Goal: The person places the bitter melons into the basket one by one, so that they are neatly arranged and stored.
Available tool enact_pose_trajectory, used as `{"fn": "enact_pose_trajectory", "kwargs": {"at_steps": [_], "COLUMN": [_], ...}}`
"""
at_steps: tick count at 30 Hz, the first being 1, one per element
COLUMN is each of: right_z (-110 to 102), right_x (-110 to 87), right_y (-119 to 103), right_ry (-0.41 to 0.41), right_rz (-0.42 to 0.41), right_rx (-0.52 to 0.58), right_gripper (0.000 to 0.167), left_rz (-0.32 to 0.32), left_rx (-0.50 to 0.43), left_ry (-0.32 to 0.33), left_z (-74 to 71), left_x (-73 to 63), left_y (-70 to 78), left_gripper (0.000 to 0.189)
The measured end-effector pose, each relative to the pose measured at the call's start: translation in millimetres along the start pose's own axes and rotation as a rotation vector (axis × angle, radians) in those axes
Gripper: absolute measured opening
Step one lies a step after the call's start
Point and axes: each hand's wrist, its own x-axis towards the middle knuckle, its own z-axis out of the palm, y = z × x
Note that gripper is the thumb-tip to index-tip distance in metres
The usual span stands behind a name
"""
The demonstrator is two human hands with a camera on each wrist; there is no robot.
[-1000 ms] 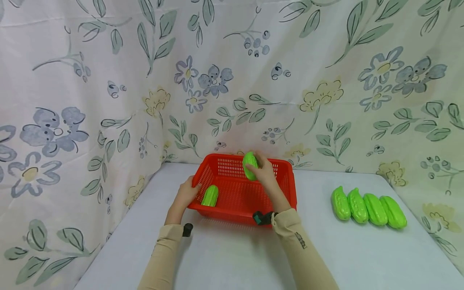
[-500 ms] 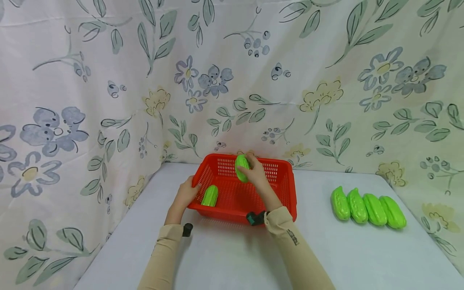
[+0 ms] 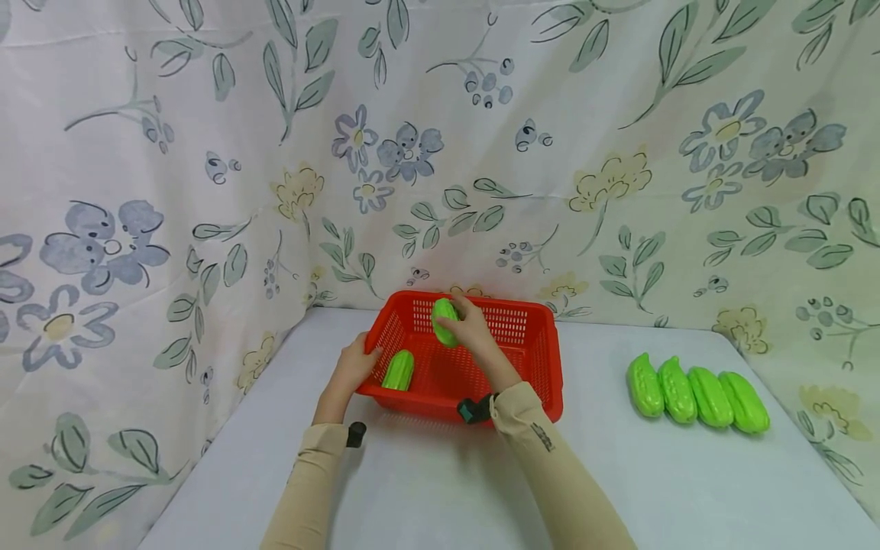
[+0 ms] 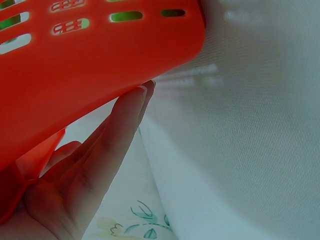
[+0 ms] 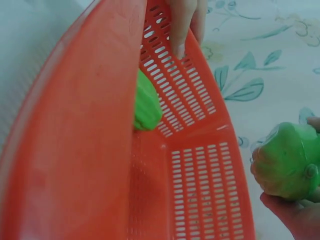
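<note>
My left hand (image 3: 354, 368) grips the left rim of a red plastic basket (image 3: 418, 405), thumb over the edge; in the left wrist view its straighter fingers (image 4: 112, 140) lie under the basket wall. My right hand (image 3: 473, 330) holds a bright green bitter melon (image 3: 443, 324) above the basket, between thumb and fingers. The bumpy end of that held melon (image 5: 284, 160) faces the right wrist camera. Another bitter melon (image 3: 399, 371) lies inside the basket at the left, its near end hidden by the front wall.
Several more bitter melons (image 3: 700, 396) lie side by side in a row on the right of the white table (image 3: 605, 489). A floral cloth (image 3: 454, 153) hangs behind the table and along its sides. The basket has slotted walls and stands near the table's back.
My right hand has moved left and slightly lower over the basket, carrying the bitter melon. The left hand, the basket and the other melons stay in place.
</note>
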Motion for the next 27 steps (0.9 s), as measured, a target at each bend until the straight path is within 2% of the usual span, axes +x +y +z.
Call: {"fn": "enact_pose_trajectory", "kwargs": {"at_steps": [15, 19, 27], "right_z": [9.4, 10.8, 13.9], "right_x": [17.7, 21.7, 26.8], "right_y": [2.8, 5.4, 5.1], "right_ry": [-0.115, -0.156, -0.216], "right_rz": [0.178, 0.243, 0.317], "right_rx": [-0.065, -0.051, -0.062], "right_gripper": [0.066, 0.066, 0.068], "left_rz": [0.001, -0.006, 0.003], "left_rx": [-0.001, -0.007, 0.005], "left_ry": [-0.001, -0.003, 0.002], "left_z": [-1.9, -1.8, -1.1], "left_x": [-1.4, -1.0, 0.0], "left_y": [2.9, 2.5, 1.0], "left_gripper": [0.052, 0.052, 0.052]}}
